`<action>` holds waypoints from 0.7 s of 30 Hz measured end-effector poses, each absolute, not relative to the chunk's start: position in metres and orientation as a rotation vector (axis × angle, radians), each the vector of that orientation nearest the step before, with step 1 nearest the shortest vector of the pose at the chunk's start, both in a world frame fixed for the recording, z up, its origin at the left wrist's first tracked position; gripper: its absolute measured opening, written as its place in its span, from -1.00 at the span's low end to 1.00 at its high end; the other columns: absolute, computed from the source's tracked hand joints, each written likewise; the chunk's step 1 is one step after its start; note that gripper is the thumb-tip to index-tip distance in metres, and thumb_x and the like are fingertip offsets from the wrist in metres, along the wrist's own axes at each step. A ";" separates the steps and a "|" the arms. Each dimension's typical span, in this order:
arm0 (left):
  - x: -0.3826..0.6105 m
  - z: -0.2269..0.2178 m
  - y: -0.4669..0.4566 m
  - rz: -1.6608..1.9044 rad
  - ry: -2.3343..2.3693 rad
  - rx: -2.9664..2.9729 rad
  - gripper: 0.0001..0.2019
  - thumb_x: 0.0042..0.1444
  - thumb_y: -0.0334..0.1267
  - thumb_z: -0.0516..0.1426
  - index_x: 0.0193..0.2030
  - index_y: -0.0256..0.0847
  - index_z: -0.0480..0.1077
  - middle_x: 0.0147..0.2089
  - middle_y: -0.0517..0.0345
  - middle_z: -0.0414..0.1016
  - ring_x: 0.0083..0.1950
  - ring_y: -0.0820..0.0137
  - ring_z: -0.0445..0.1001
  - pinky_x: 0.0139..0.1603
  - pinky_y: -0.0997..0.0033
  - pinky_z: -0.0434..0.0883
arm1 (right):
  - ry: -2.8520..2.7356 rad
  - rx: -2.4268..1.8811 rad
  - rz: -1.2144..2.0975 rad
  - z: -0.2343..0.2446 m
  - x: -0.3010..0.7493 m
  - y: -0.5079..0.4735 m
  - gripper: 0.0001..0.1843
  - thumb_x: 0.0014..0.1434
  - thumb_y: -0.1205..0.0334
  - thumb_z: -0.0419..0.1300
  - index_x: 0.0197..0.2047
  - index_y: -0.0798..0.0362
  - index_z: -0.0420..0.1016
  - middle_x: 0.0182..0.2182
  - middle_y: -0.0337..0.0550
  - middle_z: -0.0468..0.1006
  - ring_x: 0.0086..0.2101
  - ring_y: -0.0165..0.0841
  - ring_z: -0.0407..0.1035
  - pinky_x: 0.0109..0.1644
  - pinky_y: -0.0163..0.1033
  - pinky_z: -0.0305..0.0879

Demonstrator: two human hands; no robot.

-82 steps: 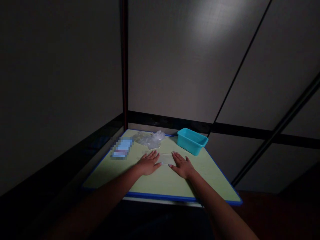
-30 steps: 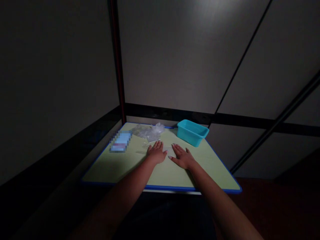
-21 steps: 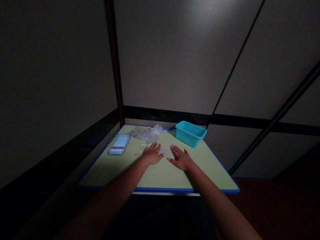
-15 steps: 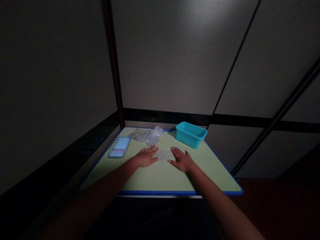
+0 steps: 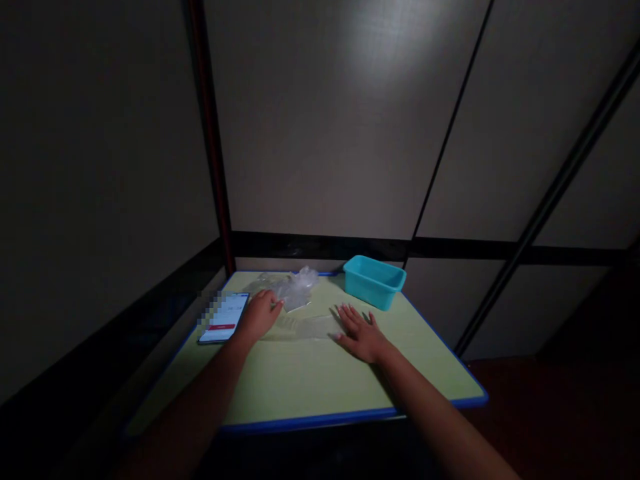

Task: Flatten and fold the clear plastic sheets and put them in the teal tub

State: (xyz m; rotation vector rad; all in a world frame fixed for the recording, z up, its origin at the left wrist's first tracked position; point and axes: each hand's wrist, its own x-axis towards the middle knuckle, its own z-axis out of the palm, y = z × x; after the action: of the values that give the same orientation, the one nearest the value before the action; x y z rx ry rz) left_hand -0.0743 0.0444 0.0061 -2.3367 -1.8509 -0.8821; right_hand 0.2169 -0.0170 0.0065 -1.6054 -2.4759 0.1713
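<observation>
- Clear plastic sheet [image 5: 317, 328] lies central on the worktop [image 5: 310, 383].
- Right hand [image 5: 364, 335], fingers spread, rests at its three-o'clock end.
- Left hand [image 5: 260, 316], at ten o'clock: fingers curled; cannot tell if pinching.

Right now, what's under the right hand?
The right hand lies palm-down over the green table. A flat, clear plastic piece runs up to it. The palm covers what's directly beneath, so I can't tell how far the plastic goes.
</observation>
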 end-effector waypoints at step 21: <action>-0.072 0.004 0.032 -0.881 -2.098 -2.393 -0.90 0.00 -0.36 0.17 -0.49 -0.19 0.32 -0.31 0.11 0.45 -0.15 0.30 0.38 -0.09 0.37 0.26 | -1.635 -1.012 1.184 0.053 0.182 0.016 0.01 0.05 -0.29 -0.75 0.37 0.12 -0.25 0.21 0.14 0.21 0.10 -0.15 0.25 0.02 -0.04 0.26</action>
State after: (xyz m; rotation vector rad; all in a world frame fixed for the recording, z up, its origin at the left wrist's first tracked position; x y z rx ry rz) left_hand -0.0717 0.0319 0.0036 -2.3929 -2.0976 -0.8813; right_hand 0.1821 0.0164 0.0525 -1.0119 -1.6347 1.1842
